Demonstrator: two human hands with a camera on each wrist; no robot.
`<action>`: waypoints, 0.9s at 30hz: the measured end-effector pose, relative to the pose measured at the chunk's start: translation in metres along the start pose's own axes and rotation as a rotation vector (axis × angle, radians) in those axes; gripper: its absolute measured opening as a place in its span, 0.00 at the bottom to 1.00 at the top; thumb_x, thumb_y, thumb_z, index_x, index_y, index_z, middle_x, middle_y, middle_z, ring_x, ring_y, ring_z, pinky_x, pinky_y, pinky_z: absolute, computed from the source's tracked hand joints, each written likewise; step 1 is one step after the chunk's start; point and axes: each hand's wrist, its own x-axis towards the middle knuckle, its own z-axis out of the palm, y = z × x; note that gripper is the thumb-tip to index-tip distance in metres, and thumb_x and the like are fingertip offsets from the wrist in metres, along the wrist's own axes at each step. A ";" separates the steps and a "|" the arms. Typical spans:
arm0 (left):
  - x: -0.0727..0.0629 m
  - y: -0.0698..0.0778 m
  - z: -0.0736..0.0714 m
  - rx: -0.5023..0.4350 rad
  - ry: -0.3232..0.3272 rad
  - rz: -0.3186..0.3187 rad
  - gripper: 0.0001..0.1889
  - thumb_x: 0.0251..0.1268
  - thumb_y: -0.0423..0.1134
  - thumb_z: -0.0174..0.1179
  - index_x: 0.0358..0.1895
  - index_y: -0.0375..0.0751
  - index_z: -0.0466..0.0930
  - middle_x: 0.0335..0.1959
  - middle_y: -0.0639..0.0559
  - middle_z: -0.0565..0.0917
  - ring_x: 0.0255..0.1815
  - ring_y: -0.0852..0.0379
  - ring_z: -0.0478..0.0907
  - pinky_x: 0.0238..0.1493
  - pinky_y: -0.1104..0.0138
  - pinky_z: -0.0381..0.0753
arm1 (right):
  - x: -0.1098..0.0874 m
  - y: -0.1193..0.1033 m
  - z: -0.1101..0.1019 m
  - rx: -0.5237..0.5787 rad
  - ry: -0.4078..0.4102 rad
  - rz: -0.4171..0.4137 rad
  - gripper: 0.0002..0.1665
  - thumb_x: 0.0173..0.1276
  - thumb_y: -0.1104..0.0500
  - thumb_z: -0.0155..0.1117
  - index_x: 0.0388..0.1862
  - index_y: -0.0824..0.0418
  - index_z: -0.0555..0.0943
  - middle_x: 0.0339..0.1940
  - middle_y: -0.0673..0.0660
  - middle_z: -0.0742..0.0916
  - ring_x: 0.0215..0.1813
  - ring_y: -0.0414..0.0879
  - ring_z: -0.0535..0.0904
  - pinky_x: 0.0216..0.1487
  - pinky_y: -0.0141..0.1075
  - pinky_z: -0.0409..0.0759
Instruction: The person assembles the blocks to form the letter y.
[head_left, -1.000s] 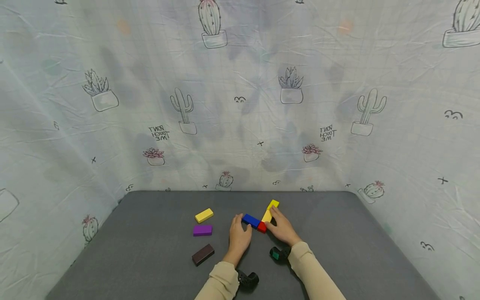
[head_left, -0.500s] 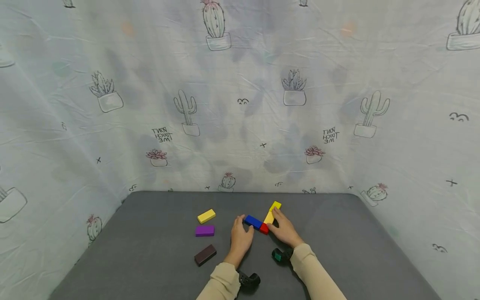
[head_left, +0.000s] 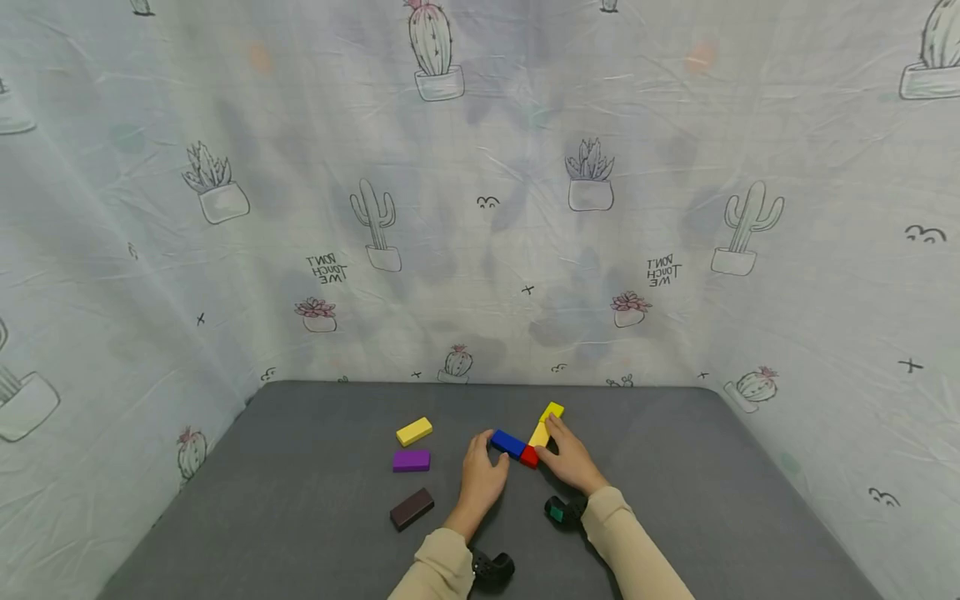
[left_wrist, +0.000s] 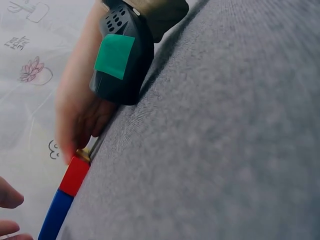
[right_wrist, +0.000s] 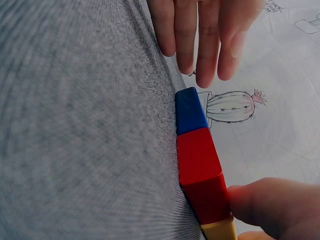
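Observation:
A blue block [head_left: 508,444] meets a red block [head_left: 529,457] end on. From the red one, a yellow block [head_left: 538,434] and a second yellow block [head_left: 552,409] run away toward the back, forming a bent row. My right hand [head_left: 572,461] lies along the right side of the row; its thumb [right_wrist: 260,202] touches the red block near the yellow joint, and its fingers extend beside the yellow blocks. Beside the blue block's left end is my left hand [head_left: 482,482], its relaxed fingers [right_wrist: 207,55] apart from the block in the right wrist view.
Left on the grey table [head_left: 300,500] lie a loose yellow block [head_left: 414,431], a purple block [head_left: 411,461] and a dark brown block [head_left: 412,509]. Black wrist devices sit under both forearms. A cactus-print curtain [head_left: 480,250] stands behind the table.
The head view has shifted slightly, so everything appears a little further right. Both hands and the blocks keep their places relative to one another.

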 end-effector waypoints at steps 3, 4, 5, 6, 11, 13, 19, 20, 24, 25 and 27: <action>-0.001 0.001 -0.004 0.001 -0.010 0.008 0.23 0.59 0.31 0.59 0.58 0.28 0.71 0.57 0.34 0.75 0.60 0.38 0.71 0.61 0.46 0.70 | 0.001 0.000 0.000 0.003 0.003 -0.003 0.38 0.71 0.50 0.56 0.72 0.68 0.59 0.75 0.67 0.60 0.74 0.63 0.54 0.70 0.59 0.56; -0.002 0.002 -0.006 0.002 -0.017 0.010 0.23 0.59 0.31 0.59 0.58 0.28 0.71 0.57 0.35 0.75 0.60 0.38 0.72 0.61 0.46 0.70 | 0.001 0.000 0.000 0.004 0.004 -0.005 0.38 0.71 0.50 0.56 0.72 0.68 0.59 0.75 0.67 0.60 0.74 0.63 0.54 0.70 0.59 0.56; -0.002 0.002 -0.007 0.001 -0.028 0.010 0.23 0.60 0.31 0.59 0.59 0.28 0.71 0.57 0.35 0.75 0.60 0.38 0.71 0.61 0.46 0.70 | 0.001 0.000 0.000 0.006 0.005 -0.006 0.38 0.71 0.50 0.56 0.72 0.69 0.59 0.75 0.67 0.60 0.74 0.64 0.54 0.70 0.59 0.55; -0.003 0.003 -0.009 -0.002 -0.040 0.011 0.23 0.60 0.32 0.59 0.59 0.28 0.70 0.57 0.35 0.75 0.60 0.39 0.72 0.61 0.46 0.70 | 0.001 0.000 0.000 0.004 0.002 -0.003 0.38 0.71 0.50 0.56 0.72 0.68 0.59 0.75 0.67 0.59 0.74 0.63 0.54 0.70 0.59 0.55; -0.005 0.002 -0.020 -0.008 -0.093 0.070 0.23 0.61 0.32 0.59 0.60 0.29 0.71 0.56 0.37 0.77 0.59 0.41 0.74 0.59 0.49 0.72 | 0.000 -0.001 0.000 0.006 -0.010 0.006 0.39 0.71 0.51 0.56 0.73 0.68 0.57 0.75 0.66 0.58 0.75 0.64 0.53 0.70 0.60 0.55; -0.005 0.002 -0.025 -0.017 -0.119 0.104 0.22 0.62 0.31 0.59 0.59 0.28 0.71 0.55 0.37 0.78 0.58 0.41 0.75 0.59 0.50 0.73 | 0.000 -0.001 -0.001 0.008 -0.008 0.008 0.38 0.71 0.51 0.56 0.73 0.68 0.57 0.75 0.66 0.58 0.75 0.64 0.53 0.70 0.60 0.55; -0.004 0.000 -0.042 -0.009 -0.217 0.146 0.21 0.64 0.32 0.57 0.59 0.28 0.71 0.55 0.37 0.78 0.59 0.41 0.74 0.60 0.51 0.73 | 0.000 0.000 -0.002 -0.002 -0.008 0.012 0.38 0.71 0.51 0.56 0.73 0.67 0.57 0.76 0.66 0.58 0.75 0.64 0.53 0.70 0.60 0.55; -0.005 0.000 -0.045 0.001 -0.228 0.149 0.21 0.64 0.32 0.57 0.59 0.28 0.71 0.56 0.38 0.78 0.59 0.41 0.74 0.59 0.50 0.73 | 0.000 0.000 -0.002 -0.002 -0.010 0.012 0.38 0.71 0.51 0.56 0.73 0.67 0.57 0.76 0.66 0.57 0.75 0.64 0.53 0.70 0.60 0.55; -0.007 -0.002 -0.056 0.050 -0.273 0.167 0.20 0.65 0.34 0.56 0.59 0.30 0.72 0.56 0.39 0.78 0.59 0.42 0.74 0.59 0.49 0.73 | 0.000 0.000 -0.001 0.002 -0.015 0.009 0.38 0.71 0.52 0.56 0.73 0.68 0.57 0.76 0.66 0.58 0.75 0.64 0.53 0.70 0.60 0.55; -0.007 -0.002 -0.059 0.071 -0.292 0.177 0.20 0.66 0.34 0.56 0.59 0.31 0.72 0.56 0.40 0.78 0.59 0.42 0.74 0.58 0.49 0.73 | -0.001 0.000 -0.001 0.002 -0.017 0.007 0.38 0.71 0.52 0.56 0.73 0.68 0.57 0.76 0.66 0.58 0.75 0.64 0.53 0.70 0.60 0.55; -0.008 -0.004 -0.068 0.130 -0.350 0.207 0.19 0.66 0.35 0.56 0.58 0.32 0.74 0.55 0.41 0.79 0.58 0.43 0.75 0.57 0.50 0.75 | -0.001 0.001 -0.001 -0.004 -0.023 0.000 0.38 0.71 0.51 0.55 0.73 0.68 0.57 0.76 0.66 0.58 0.75 0.64 0.53 0.70 0.60 0.55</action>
